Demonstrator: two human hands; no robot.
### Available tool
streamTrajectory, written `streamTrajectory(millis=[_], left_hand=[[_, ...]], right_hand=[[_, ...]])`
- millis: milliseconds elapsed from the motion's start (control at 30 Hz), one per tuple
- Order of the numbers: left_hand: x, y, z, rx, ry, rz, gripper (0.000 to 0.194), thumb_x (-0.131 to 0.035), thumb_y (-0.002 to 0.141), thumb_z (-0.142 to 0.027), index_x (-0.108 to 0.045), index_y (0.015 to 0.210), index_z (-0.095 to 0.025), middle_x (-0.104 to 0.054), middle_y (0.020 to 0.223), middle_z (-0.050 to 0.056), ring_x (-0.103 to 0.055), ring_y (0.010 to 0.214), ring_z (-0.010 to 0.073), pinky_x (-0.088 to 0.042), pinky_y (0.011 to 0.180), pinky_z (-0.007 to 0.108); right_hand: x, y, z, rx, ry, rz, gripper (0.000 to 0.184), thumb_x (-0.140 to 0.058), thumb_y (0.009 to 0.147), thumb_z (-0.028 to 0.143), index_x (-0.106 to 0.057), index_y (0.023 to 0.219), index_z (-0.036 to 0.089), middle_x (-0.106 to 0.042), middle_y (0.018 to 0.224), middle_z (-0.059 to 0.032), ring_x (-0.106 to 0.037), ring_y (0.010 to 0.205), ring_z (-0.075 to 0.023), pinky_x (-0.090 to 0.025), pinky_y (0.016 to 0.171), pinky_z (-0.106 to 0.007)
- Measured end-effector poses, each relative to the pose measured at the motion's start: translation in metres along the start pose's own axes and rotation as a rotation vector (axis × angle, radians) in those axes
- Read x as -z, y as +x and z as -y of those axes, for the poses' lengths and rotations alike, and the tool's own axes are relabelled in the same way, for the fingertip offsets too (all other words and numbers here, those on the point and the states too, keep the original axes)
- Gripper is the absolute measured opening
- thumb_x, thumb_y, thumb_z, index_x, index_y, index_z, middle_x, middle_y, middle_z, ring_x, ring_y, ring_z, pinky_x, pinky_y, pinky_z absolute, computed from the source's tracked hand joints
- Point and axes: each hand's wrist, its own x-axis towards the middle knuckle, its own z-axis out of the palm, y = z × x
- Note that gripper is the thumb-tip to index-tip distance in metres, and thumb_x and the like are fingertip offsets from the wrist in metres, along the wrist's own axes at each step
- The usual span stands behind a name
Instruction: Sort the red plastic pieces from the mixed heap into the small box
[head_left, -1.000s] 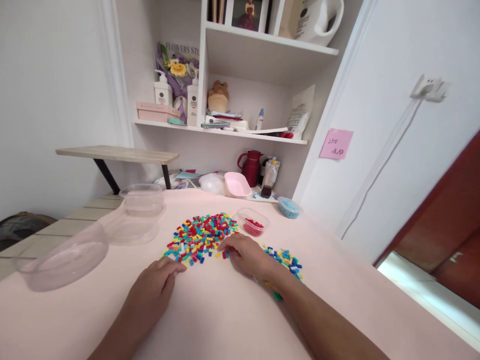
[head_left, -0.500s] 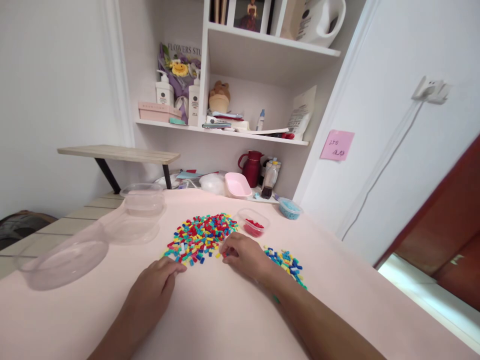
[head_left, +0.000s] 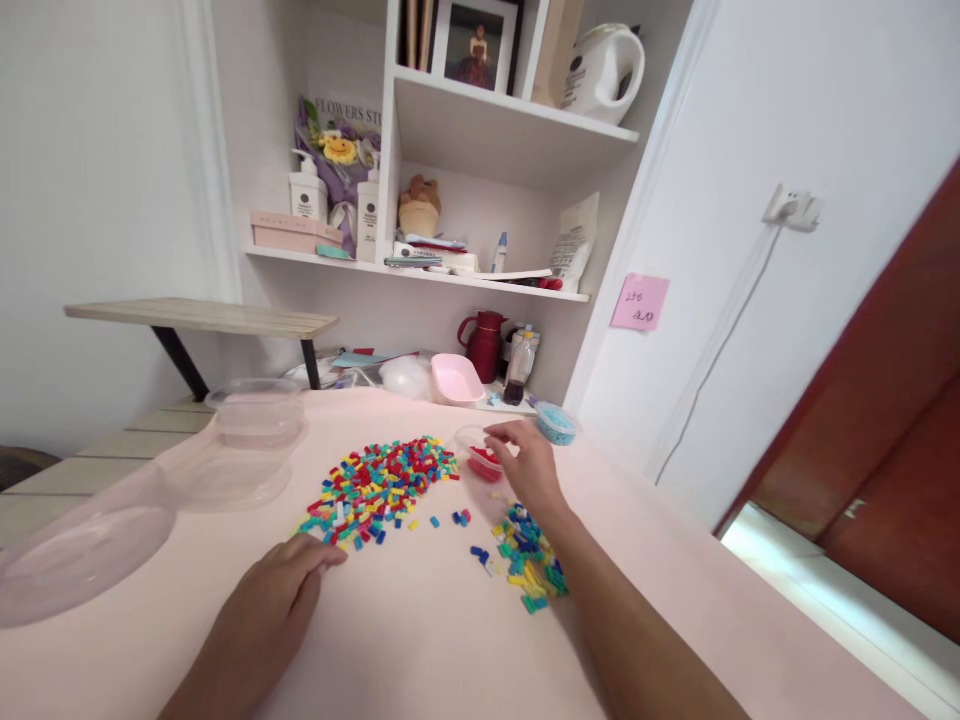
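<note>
My right hand (head_left: 525,465) is at the right rim of a small clear container (head_left: 466,437) with red bricks (head_left: 484,463) in it. Its thumb and fingertips are close together over the rim; what they hold, if anything, I cannot make out. My left hand (head_left: 289,580) rests on the table, fingers stretched out, at the near left edge of a large pile of mixed toy bricks (head_left: 382,480). A smaller pile of blue, green and yellow bricks (head_left: 529,550) lies beside my right forearm. Several loose bricks (head_left: 461,517) are scattered between the piles.
Clear plastic containers (head_left: 259,415) and a large clear bowl (head_left: 90,560) stand at the left. A tub of light-blue bits (head_left: 555,425) is at the back right. Behind are a pink tray (head_left: 457,380), a red jug (head_left: 484,345) and a bottle (head_left: 519,365).
My right hand has moved away from the large pile, up and right to the red-brick container. My left hand stays by the pile. The whole view has shifted slightly.
</note>
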Motion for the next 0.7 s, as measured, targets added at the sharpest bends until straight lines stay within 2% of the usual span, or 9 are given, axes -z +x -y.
streamTrajectory(millis=[67,167,233,300,367,500,600,700], left_hand=[[-0.001,0.000,0.002,0.002,0.009,-0.003,0.031,-0.045,0.083,-0.027,-0.075,0.090,-0.032,-0.075,0.098,0.000,-0.069,0.095,0.0201,-0.054,0.084,0.032],[-0.002,0.001,0.003,0.010,0.018,-0.005,0.031,-0.045,0.082,-0.028,-0.075,0.090,-0.032,-0.075,0.097,0.000,-0.069,0.095,0.0203,-0.054,0.084,0.032],[-0.001,0.000,0.001,0.006,0.017,-0.002,0.031,-0.045,0.083,-0.028,-0.075,0.090,-0.032,-0.075,0.097,0.000,-0.069,0.095,0.0202,-0.054,0.084,0.032],[0.000,0.000,-0.002,0.008,0.013,0.009,0.032,-0.043,0.084,-0.026,-0.074,0.091,-0.031,-0.075,0.097,0.001,-0.068,0.094,0.0200,-0.054,0.084,0.033],[0.002,0.000,-0.006,0.021,0.004,0.025,0.033,-0.042,0.085,-0.025,-0.074,0.090,-0.029,-0.074,0.097,0.002,-0.068,0.095,0.0201,-0.054,0.084,0.034],[0.004,-0.001,-0.011,0.043,-0.027,0.034,0.034,-0.040,0.086,-0.023,-0.074,0.089,-0.028,-0.073,0.098,0.003,-0.067,0.097,0.0210,-0.052,0.088,0.037],[0.003,-0.002,-0.012,0.048,-0.060,0.033,0.035,-0.041,0.085,-0.021,-0.074,0.092,-0.028,-0.071,0.099,0.003,-0.067,0.096,0.0209,-0.052,0.087,0.038],[0.001,-0.003,-0.010,0.034,-0.109,-0.017,0.036,-0.041,0.084,-0.019,-0.074,0.098,-0.027,-0.069,0.103,0.004,-0.065,0.097,0.0200,-0.053,0.087,0.036]], right_hand=[[0.009,0.004,-0.016,-0.056,0.028,-0.059,0.029,-0.054,0.088,0.037,-0.068,0.107,0.019,-0.068,0.102,-0.0099,-0.062,0.087,-0.0220,-0.048,0.082,-0.039],[0.013,0.004,-0.026,-0.129,0.092,-0.102,0.034,-0.048,0.090,0.041,-0.069,0.105,0.018,-0.069,0.100,-0.0099,-0.062,0.089,-0.0230,-0.049,0.082,-0.039],[0.010,0.001,-0.020,-0.150,0.136,-0.090,0.035,-0.047,0.091,0.041,-0.070,0.101,0.018,-0.070,0.095,-0.0092,-0.063,0.086,-0.0224,-0.049,0.080,-0.037],[0.004,-0.004,-0.006,-0.124,0.161,-0.016,0.032,-0.047,0.091,0.039,-0.070,0.099,0.018,-0.071,0.093,-0.0081,-0.064,0.083,-0.0211,-0.050,0.078,-0.035],[-0.005,-0.011,0.012,-0.028,0.147,0.123,0.027,-0.048,0.092,0.034,-0.071,0.098,0.020,-0.072,0.095,-0.0064,-0.064,0.084,-0.0199,-0.050,0.079,-0.034],[-0.027,-0.031,0.044,0.258,0.125,0.469,0.023,-0.049,0.093,0.021,-0.070,0.100,0.023,-0.072,0.095,-0.0041,-0.064,0.089,-0.0170,-0.048,0.083,-0.029],[-0.042,-0.045,0.058,0.398,0.091,0.554,0.031,-0.047,0.093,0.015,-0.063,0.118,0.025,-0.068,0.108,-0.0055,-0.061,0.097,-0.0163,-0.046,0.087,-0.028],[-0.051,-0.054,0.064,0.506,0.000,0.633,0.044,-0.050,0.092,0.015,-0.051,0.134,0.027,-0.061,0.126,-0.0074,-0.056,0.110,-0.0189,-0.042,0.094,-0.033]])
